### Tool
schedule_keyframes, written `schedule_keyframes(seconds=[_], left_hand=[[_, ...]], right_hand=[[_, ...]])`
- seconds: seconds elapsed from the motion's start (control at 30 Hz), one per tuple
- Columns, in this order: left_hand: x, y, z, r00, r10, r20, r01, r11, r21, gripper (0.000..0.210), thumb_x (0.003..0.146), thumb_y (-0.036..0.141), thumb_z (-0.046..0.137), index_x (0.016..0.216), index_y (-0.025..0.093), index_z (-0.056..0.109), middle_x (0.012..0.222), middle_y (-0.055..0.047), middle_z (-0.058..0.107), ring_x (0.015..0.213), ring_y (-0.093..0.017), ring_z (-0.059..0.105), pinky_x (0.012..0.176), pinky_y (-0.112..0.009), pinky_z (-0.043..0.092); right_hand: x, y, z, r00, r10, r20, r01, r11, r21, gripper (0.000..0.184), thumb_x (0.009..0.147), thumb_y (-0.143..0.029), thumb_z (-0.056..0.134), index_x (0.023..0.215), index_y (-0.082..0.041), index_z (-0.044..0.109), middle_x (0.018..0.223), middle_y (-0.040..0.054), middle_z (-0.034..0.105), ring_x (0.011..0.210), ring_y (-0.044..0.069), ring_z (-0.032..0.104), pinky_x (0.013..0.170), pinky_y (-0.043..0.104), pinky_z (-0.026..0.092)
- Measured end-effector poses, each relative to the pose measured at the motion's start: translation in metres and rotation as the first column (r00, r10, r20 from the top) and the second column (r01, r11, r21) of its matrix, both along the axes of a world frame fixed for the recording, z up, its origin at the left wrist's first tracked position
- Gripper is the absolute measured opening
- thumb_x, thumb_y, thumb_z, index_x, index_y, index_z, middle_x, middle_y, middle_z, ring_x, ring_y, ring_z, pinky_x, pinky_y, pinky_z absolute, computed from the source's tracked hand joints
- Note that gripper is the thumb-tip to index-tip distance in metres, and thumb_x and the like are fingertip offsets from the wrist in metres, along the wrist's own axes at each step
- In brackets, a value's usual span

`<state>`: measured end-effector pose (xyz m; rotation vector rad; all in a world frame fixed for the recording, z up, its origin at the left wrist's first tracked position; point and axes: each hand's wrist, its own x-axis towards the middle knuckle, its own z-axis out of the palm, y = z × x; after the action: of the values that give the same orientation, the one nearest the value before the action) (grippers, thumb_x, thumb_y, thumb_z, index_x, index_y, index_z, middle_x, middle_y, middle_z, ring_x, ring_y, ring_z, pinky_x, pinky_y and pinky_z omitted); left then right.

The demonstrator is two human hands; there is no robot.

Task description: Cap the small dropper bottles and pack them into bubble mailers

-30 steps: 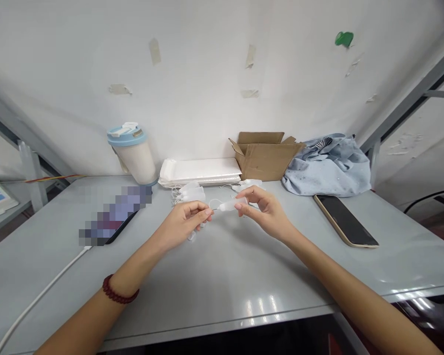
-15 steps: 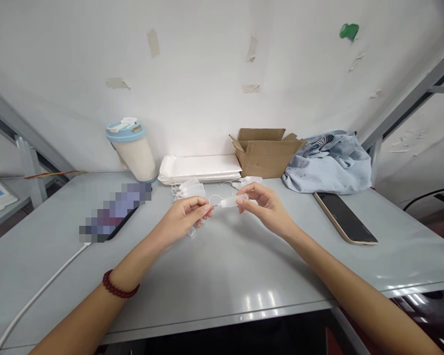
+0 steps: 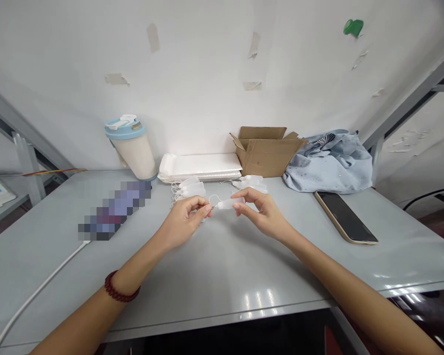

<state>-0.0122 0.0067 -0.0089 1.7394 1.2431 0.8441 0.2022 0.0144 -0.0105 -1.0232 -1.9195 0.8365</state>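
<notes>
It looks like a workshop: a grey, metal-looking bench [image 3: 244, 276] spreads beneath the fingers [image 3: 203, 212], and grey metal struts [image 3: 410, 104] slant upward well to either side of them. Just beyond the fingers lie clusters of small, near-identical translucent tubes [image 3: 192, 189]; farther back sit a stack of white packets [image 3: 203, 162] and an open cardboard box [image 3: 268, 160], against a wall [image 3: 200, 98] patched with torn tape [image 3: 153, 38].

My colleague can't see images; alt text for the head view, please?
The right hand holds a small translucent piece over a grey table, the left hand pinching at its thin end. Behind are similar pieces, a white stack and an open cardboard box.
</notes>
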Motion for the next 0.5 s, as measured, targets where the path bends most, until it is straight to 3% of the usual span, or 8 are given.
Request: schedule_keyframes(seconds=[0.2,0.5], left_hand=[[0.005,-0.006,-0.003,0.999,0.049,-0.019,-0.049,0.998,0.026,0.024,0.085,0.037,0.05,0.075,0.018,0.058,0.071,0.001,0.058,0.059,-0.011,0.047,0.052,-0.023,0.038],[0.009,-0.007,-0.005,0.998,0.052,-0.017,-0.052,0.998,0.032,0.023,0.085,0.036,0.05,0.075,0.017,0.057,0.07,0.001,0.057,0.059,-0.011,0.047,0.057,-0.024,0.039]], right_hand=[[-0.002,-0.001,-0.006,0.999,-0.011,0.04,0.009,0.999,0.05,0.018,0.089,-0.036,0.052,0.096,-0.019,0.057,0.068,0.0004,0.064,0.073,0.016,0.058,0.059,0.026,0.039],[-0.004,0.0,-0.014,0.998,0.014,0.062,-0.02,0.995,0.1,0.013,0.089,-0.032,0.053,0.094,-0.02,0.051,0.07,-0.0001,0.062,0.068,0.015,0.057,0.063,0.028,0.04]])
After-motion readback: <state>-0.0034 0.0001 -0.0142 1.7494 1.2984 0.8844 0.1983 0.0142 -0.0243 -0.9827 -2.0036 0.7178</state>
